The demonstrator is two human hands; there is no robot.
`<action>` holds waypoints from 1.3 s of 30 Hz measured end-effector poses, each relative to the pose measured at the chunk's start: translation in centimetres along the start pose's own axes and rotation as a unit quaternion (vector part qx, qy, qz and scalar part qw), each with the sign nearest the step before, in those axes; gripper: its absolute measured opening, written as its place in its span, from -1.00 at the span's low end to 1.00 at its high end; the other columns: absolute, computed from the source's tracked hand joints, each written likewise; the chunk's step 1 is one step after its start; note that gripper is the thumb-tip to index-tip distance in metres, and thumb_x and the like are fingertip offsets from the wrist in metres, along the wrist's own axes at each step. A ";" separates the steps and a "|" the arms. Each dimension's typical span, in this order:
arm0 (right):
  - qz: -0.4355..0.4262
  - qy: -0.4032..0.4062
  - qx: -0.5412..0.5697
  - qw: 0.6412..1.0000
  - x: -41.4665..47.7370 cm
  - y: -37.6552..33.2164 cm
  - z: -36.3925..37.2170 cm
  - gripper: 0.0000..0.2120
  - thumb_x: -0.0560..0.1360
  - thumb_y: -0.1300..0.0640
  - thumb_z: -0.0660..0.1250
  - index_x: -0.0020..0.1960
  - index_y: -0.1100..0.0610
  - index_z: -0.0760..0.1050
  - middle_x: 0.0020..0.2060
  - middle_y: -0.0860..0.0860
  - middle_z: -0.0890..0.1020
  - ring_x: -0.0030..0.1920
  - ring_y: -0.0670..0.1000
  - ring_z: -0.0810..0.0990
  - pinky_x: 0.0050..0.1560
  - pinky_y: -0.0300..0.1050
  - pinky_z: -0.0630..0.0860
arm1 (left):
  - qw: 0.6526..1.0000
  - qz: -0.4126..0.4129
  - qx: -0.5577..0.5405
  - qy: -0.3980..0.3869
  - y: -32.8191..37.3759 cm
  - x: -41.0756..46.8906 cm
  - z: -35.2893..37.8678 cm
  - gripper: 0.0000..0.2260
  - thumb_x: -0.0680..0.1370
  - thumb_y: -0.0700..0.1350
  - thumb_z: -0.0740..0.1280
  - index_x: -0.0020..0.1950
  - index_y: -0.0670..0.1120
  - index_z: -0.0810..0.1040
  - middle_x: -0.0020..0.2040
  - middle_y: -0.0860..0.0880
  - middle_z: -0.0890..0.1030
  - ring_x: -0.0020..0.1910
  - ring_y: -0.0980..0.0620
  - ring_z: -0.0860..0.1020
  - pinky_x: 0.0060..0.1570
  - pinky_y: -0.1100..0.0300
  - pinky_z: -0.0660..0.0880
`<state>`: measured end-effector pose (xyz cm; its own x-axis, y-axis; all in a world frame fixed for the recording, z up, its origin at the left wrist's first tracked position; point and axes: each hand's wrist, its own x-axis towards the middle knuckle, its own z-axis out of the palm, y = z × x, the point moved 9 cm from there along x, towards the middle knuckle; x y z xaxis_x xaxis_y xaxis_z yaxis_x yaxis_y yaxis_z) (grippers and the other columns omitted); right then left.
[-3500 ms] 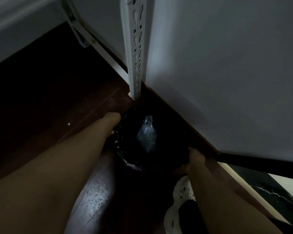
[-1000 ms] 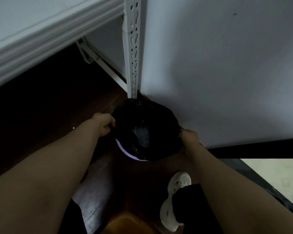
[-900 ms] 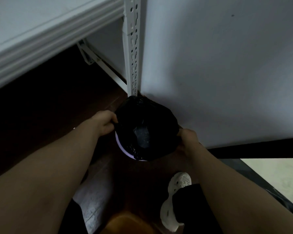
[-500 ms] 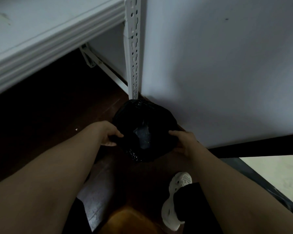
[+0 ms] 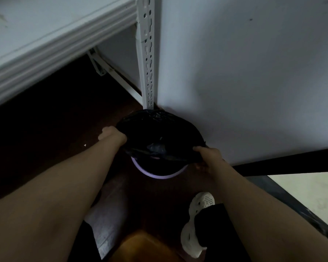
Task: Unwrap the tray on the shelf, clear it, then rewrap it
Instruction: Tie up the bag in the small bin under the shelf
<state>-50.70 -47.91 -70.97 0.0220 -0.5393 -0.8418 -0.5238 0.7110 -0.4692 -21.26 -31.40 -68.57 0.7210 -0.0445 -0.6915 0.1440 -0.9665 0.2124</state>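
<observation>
A round bin with a lilac rim (image 5: 159, 175) stands on the dark floor in the corner by the wall. A black plastic bag liner (image 5: 159, 129) covers its top, and a crumpled clear wrapper (image 5: 156, 147) lies inside. My left hand (image 5: 113, 136) grips the liner's left edge. My right hand (image 5: 206, 155) grips the liner's front right edge and holds it lifted off the rim. No tray is in view.
A white metal shelf (image 5: 45, 38) juts out at the upper left, its slotted upright post (image 5: 146, 53) ending right behind the bin. A pale wall (image 5: 244, 72) closes the right side. My white perforated shoe (image 5: 199, 220) is on the floor below the bin.
My hands have pulled the liner's front edge up and back, so the lilac rim shows again at the front. The left hand has shifted further round the bin's left side.
</observation>
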 end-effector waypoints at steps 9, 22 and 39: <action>-0.016 0.000 0.082 0.996 0.2 0.0 0.0 -0.65 0.59 0.28 0.19 0.36 0.32 0.35 0.21 0.28 0.51 -0.28 0.09 0.54 -0.52 -0.17 0.57 | 0.918 0.347 0.112 -0.155 6.9 -6.2 6.4 -0.62 0.39 -0.24 0.40 0.20 -0.09 0.52 0.09 -0.04 0.56 0.10 0.00 0.53 0.11 0.21 0.46; -0.394 0.107 -0.301 0.862 -3.6 -6.2 1.9 -0.51 0.39 0.17 0.35 0.31 0.17 0.44 0.20 0.12 0.54 0.24 0.12 0.47 0.26 -0.08 0.36 | 0.799 0.482 0.355 -0.052 7.2 -8.0 7.9 -0.74 0.53 -0.09 0.29 0.20 0.05 0.57 0.17 -0.01 0.58 0.14 -0.06 0.54 0.09 0.06 0.51; -0.416 0.004 -0.602 0.682 -4.1 -4.5 9.6 -0.65 0.46 -0.09 0.28 0.22 -0.02 0.47 0.14 -0.01 0.54 0.27 0.07 0.40 0.41 0.04 0.05 | 0.883 0.426 0.139 -0.140 8.2 -6.7 4.3 -0.94 0.42 -0.15 0.44 -0.17 -0.03 0.59 -0.27 0.12 0.52 -0.13 0.09 0.51 -0.08 0.24 0.44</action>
<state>-40.26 -44.60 -67.98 0.7359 -0.5350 -0.4149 -0.6519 -0.7254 -0.2208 -27.85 -40.17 -65.16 0.2857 -0.8088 -0.5140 -0.5705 -0.5745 0.5869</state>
